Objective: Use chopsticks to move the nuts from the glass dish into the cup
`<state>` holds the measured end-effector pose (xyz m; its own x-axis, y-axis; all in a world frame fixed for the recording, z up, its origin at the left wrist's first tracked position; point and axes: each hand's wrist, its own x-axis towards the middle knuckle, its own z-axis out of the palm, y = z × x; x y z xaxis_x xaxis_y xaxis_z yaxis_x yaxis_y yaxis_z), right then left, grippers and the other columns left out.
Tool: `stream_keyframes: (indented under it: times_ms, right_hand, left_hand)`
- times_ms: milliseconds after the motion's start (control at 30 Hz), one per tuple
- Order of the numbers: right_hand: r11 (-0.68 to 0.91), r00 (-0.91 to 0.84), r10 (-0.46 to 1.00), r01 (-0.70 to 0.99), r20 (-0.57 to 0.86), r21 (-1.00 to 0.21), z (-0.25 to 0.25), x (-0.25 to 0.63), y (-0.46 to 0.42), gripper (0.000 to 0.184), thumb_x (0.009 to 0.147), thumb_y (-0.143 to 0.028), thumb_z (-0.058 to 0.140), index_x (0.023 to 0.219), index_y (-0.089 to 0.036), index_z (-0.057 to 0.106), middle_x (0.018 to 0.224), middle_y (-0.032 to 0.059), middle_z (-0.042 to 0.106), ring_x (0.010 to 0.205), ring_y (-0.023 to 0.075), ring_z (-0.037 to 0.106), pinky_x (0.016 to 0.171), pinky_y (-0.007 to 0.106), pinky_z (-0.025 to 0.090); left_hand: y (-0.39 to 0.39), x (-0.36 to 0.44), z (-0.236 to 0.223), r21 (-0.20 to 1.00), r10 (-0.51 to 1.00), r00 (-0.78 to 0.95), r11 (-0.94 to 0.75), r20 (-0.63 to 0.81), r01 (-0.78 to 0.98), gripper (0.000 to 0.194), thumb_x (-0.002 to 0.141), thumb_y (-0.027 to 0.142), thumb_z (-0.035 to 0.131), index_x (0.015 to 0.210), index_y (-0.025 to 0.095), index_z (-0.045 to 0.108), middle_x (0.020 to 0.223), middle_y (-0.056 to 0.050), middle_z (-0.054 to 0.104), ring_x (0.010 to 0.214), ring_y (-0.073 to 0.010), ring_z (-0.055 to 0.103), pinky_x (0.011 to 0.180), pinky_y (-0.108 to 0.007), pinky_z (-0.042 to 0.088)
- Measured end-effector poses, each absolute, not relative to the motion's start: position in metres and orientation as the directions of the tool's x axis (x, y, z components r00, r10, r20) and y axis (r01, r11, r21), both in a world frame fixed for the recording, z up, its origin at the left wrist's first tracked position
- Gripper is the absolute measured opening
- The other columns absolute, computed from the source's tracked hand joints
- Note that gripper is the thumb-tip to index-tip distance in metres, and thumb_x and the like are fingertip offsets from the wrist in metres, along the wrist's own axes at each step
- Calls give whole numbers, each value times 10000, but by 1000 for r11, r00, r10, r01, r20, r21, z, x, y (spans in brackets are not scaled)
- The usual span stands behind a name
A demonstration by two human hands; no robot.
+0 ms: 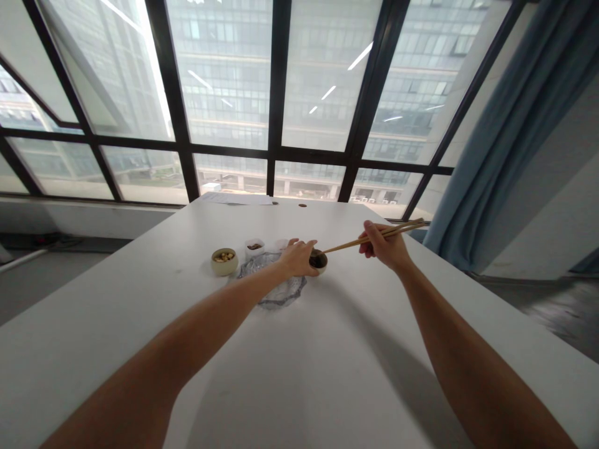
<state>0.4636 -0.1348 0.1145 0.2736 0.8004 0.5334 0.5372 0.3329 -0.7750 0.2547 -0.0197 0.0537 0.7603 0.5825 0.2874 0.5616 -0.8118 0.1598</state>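
My left hand (298, 258) is wrapped around the side of a small round bowl (322, 270) with dark contents. From the right, my right hand (381, 242) grips a pair of wooden chopsticks (344, 246), their tips at the bowl's opening. Beneath my left forearm lies a scalloped clear glass dish (283, 299), partly covered by the arm. To its left stands a cream bowl (224, 267) of pale yellowish pieces, perhaps nuts. A small white cup (254, 249) with brown bits is behind the dish. Another pale cup (281, 244) is half hidden by my left hand.
Everything stands on a white table (290, 374). Sheets of paper (236, 199) lie at its far edge, near a small brown round spot (302, 206). Large dark-framed windows rise behind, and a blue curtain (486, 156) hangs on the right.
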Motion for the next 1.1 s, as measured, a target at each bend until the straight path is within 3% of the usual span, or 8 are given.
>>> stream_keyframes:
  times_ms: [200,400,533,667,767,833,967,1100]
  right_hand:
    - [290,137,840,703,524,-650,103,451,-129,709,791,-851,550,629,-170,659,503,62,646,403,129,543,377,229,390]
    - [309,85,802,788,591,-532,109,444,-134,707,870,-822,461,594,-193,628,501,59,638,430,149,560,416,251,395]
    - [323,78,762,814,643,-482,118,436,-140,672,903,-788,452,594,-211,602,497,49,625,442,164,564,439,272,398]
    - [359,151,614,821,775,-444,127,419,-150,591,971,-689,442,649,-220,603,555,52,641,476,172,568,505,299,419]
    - [443,-10,637,823,771,-356,123,397,-154,544,987,-638,465,693,-212,634,593,51,654,506,166,567,536,296,399]
    - [512,-143,656,806,741,-297,114,380,-152,518,994,-623,473,753,-208,668,658,54,685,553,167,593,559,286,389]
    - [570,-371,663,814,650,-117,90,349,-143,545,1034,-630,387,866,-204,683,802,71,728,654,174,640,603,274,371]
    - [469,-437,749,881,498,68,79,321,-137,507,1069,-564,354,1006,-182,682,937,97,737,762,198,676,622,271,359]
  left_hand:
    - [-18,255,51,236,650,728,-759,220,607,960,707,588,742,1494,163,394,1345,-155,664,1317,-349,560,1205,-508,223]
    - [-14,259,49,215,690,695,-723,199,657,909,747,647,731,1455,151,448,1357,-176,648,1325,-356,548,1214,-540,216]
    - [-22,249,55,187,671,697,-741,252,645,731,817,607,705,1359,140,553,1270,-179,690,1292,-366,569,1201,-585,253]
    - [-38,202,59,178,619,708,-782,340,598,510,933,546,589,1303,195,607,1449,-154,590,1381,-332,499,1228,-585,224]
    - [-50,145,50,138,554,708,-820,438,556,458,962,504,556,1295,197,623,1474,-144,572,1394,-314,492,1224,-563,264]
    - [-56,108,37,136,551,691,-818,468,559,443,961,510,551,1254,193,652,1445,-153,594,1364,-320,525,1181,-540,358]
    - [-67,68,13,264,673,574,-725,466,636,460,990,541,460,1201,194,676,1448,-164,582,1368,-327,525,1150,-539,410]
    - [-75,70,9,446,765,504,-643,400,623,402,969,520,472,1109,204,676,1397,-151,621,1396,-316,502,1173,-485,391]
